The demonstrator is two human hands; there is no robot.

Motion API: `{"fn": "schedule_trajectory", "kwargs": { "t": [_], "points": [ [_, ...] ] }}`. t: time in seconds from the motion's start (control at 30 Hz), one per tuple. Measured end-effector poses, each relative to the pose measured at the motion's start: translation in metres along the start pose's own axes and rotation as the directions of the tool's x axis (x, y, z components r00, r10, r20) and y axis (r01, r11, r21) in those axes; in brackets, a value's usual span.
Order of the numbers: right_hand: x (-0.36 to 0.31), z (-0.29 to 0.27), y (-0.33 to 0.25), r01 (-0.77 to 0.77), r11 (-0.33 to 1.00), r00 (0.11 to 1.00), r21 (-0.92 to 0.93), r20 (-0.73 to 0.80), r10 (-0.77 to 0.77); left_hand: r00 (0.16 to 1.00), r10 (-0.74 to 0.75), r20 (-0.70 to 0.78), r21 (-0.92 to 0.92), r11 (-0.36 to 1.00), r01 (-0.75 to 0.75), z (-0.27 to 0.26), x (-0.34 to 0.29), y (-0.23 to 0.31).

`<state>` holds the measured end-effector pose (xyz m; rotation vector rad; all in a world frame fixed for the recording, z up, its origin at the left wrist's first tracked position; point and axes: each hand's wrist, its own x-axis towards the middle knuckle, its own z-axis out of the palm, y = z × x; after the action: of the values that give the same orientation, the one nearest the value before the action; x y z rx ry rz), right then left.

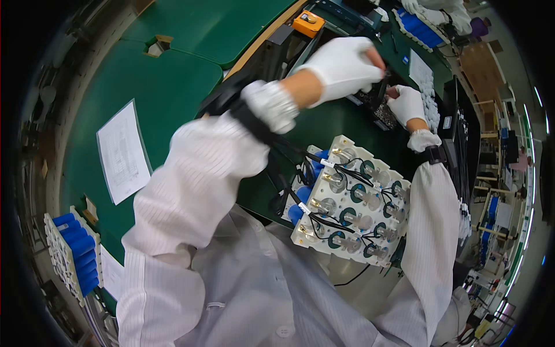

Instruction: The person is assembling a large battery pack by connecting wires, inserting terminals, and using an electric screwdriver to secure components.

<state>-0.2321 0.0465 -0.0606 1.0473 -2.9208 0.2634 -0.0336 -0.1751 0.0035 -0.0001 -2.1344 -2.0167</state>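
Note:
Both my hands wear white gloves with bare fingertips. My left hand (347,68) is raised at the upper middle, its fingers drawn together; whatever they hold is hidden. To its right, my right hand (407,107) has thumb and fingers pinched beside a dark container of small black parts (381,111); I cannot make out what is between them. Nearer me lies a white plastic holder (352,208) with round openings, clear cylindrical pieces, brass-coloured fittings and teal rings. Black cables (341,171) run across it, and blue cylinders (303,194) show beneath its left edge.
A printed sheet (123,151) lies on the green table (167,115) at left. Another holder with blue cylinders (75,254) stands at lower left. An orange box (308,24) sits at the back. White small parts (426,87) lie at right. Another person's gloved hands (430,13) are at upper right.

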Motion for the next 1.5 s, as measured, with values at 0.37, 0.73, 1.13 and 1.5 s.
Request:
{"fn": "schedule_trajectory", "kwargs": {
  "t": [0.37,0.73,1.13,1.5],
  "points": [
    [0.001,-0.008,-0.008,-0.112,0.993,0.994,0.025,-0.004,0.112,0.921,-0.388,0.047,-0.249,0.888,0.387,-0.004,-0.175,0.035],
    [-0.084,-0.091,-0.11,-0.05,0.565,0.998,0.824,0.028,0.048,0.901,-0.414,0.128,-0.227,0.873,0.433,0.011,-0.216,0.056],
    [-0.309,-0.088,-0.174,0.203,0.553,0.978,0.808,-0.197,-0.072,0.887,-0.42,0.194,-0.44,0.771,0.461,0.068,-0.242,0.06],
    [-0.312,-0.071,-0.16,0.464,0.629,0.881,0.624,-0.397,-0.257,0.855,-0.487,0.181,-0.408,0.754,0.515,0.072,-0.244,0.058]
  ]
}}
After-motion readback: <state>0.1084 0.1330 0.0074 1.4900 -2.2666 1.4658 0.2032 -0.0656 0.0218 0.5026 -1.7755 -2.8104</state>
